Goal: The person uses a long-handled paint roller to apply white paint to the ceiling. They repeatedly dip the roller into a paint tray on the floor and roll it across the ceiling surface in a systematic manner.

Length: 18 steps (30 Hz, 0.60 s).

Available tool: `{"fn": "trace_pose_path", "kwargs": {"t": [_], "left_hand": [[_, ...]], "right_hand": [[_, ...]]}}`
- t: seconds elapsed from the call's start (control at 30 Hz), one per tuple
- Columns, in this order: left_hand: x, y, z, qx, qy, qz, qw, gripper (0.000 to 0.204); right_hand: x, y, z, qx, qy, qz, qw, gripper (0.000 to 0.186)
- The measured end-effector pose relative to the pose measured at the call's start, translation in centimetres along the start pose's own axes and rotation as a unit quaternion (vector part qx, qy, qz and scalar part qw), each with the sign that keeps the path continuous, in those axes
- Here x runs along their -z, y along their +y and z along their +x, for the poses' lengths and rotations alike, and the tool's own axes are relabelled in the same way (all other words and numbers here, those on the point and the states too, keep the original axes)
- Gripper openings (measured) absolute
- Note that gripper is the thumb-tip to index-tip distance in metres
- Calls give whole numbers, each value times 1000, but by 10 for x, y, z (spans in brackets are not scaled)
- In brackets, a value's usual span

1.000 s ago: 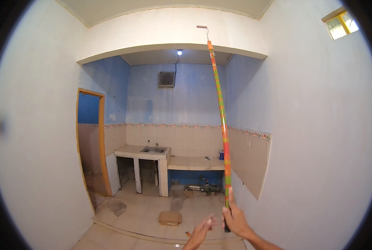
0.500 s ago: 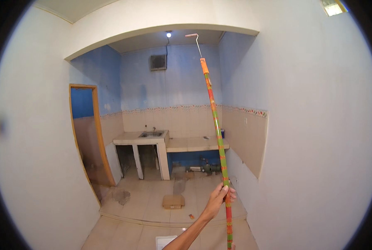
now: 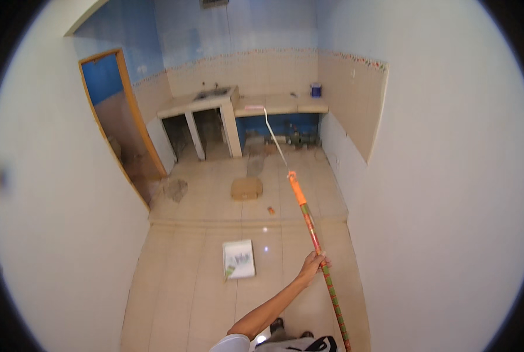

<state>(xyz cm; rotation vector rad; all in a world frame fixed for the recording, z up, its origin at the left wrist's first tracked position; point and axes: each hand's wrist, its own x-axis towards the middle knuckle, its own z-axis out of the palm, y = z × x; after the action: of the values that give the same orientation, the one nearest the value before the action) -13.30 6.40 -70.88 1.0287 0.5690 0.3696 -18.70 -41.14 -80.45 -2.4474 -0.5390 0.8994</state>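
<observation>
My left hand (image 3: 314, 265) is closed around a long pole (image 3: 333, 293) wrapped in red and green bands. An orange roller handle (image 3: 297, 189) is fixed at the pole's far end. From it a thin bent wire runs out to a narrow pinkish paint roller (image 3: 254, 107), which appears in front of the counter edge. Left of the pole, on the tiled floor, lies a white paint tray (image 3: 251, 249) with dark smears inside and a small brush (image 3: 231, 270) at its near left corner. My right hand is out of the picture.
A raised floor step (image 3: 250, 222) crosses beyond the tray, with a cardboard box (image 3: 246, 189) on it. Further back stands a tiled counter (image 3: 276, 104) with a sink and a blue can (image 3: 316, 90). White walls rise on both sides; an orange-framed doorway (image 3: 134, 108) opens at left.
The pole's roller end has come down from near the ceiling to the counter's height. My view has tilted downward, bringing the whole tray into sight.
</observation>
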Motion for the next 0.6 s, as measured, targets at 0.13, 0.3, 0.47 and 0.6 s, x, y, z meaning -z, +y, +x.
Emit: {"fn": "trace_pose_path", "kwargs": {"t": [0.13, 0.3, 0.47, 0.6], "left_hand": [[19, -105, -20, 116, 137, -47, 983, 14], [50, -195, -29, 187, 265, -83, 942, 5], [41, -220, -18, 256, 313, -47, 914, 8], [69, -252, -19, 287, 313, -53, 904, 13]], "right_hand": [[33, 27, -58, -40, -37, -1, 999, 31], [93, 37, -84, -43, -71, -28, 996, 22], [146, -33, -23, 66, -54, -56, 995, 20], [99, -34, 37, 115, -124, -224, 960, 61]]}}
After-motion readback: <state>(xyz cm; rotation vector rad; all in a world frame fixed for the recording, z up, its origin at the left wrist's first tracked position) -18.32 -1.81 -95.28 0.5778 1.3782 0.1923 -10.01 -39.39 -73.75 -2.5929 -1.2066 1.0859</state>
